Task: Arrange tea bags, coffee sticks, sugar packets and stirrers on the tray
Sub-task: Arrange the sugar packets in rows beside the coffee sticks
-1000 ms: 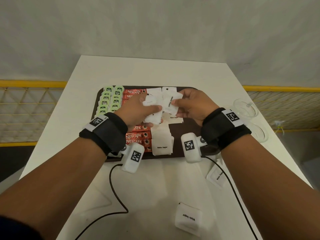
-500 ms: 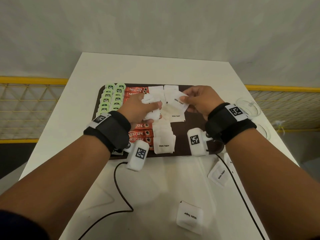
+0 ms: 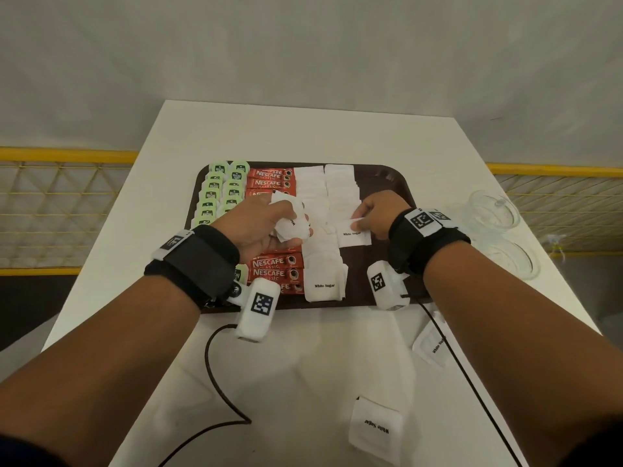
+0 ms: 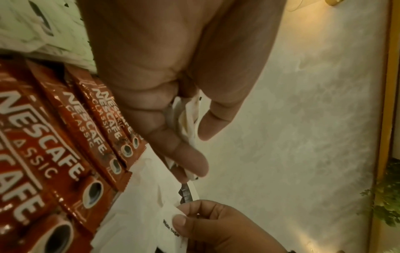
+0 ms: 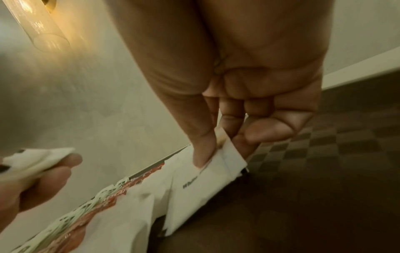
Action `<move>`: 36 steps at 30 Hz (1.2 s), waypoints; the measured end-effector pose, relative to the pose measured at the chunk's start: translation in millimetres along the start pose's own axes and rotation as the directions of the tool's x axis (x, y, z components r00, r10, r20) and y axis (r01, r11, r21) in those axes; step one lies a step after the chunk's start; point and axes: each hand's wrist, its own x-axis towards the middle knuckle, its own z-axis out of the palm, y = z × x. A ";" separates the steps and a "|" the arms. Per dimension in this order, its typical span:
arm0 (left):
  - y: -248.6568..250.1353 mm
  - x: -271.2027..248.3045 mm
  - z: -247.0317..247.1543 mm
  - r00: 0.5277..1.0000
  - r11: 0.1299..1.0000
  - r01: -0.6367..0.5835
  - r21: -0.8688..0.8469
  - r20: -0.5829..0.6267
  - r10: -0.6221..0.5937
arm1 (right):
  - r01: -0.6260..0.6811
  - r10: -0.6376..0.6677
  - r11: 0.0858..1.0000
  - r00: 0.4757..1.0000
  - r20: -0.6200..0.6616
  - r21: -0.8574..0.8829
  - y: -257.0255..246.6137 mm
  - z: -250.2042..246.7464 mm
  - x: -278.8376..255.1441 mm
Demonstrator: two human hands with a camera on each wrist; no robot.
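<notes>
A dark brown tray holds green tea bags at the left, red coffee sticks beside them and two columns of white sugar packets. My left hand hovers over the coffee sticks and grips a bunch of sugar packets. My right hand pinches one sugar packet by its edge, low over the tray in the right column. No stirrers are in sight.
Two loose sugar packets lie on the white table, one near the front and one at the right. Clear glass dishes stand right of the tray. A black cable trails across the table. Yellow railings flank both sides.
My right hand has carried its sugar packet down and toward me, from beside the left hand's bunch to the right column. The left hand has stayed over the coffee sticks.
</notes>
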 end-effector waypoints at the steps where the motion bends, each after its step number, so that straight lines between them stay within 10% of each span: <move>1: -0.2 -0.2 -0.5 1.000 1.000 0.000 -0.020 0.012 0.001 | -0.006 0.006 1.000 1.000 0.005 -0.019 -1.3 1.4 2.0; 6: -1.4 -1.6 -1.6 0.997 0.998 -0.004 -0.062 0.074 0.009 | -0.052 0.049 0.986 0.999 -0.020 -0.159 -1.9 -0.1 6.3; 10: -3.4 -2.9 -2.2 0.993 0.998 -0.053 0.038 0.106 0.048 | 0.005 0.010 0.991 0.993 -0.116 0.134 2.3 -13.6 -4.3; 20: -9.5 -0.4 20.3 0.973 0.889 -0.228 0.397 0.075 0.216 | 0.334 -0.343 0.926 0.939 0.024 0.174 -32.2 -17.3 -46.8; 36: -12.9 0.1 10.7 0.987 0.981 -0.143 0.132 -0.053 0.151 | -0.219 0.186 0.682 0.975 0.123 0.698 27.8 11.5 -37.3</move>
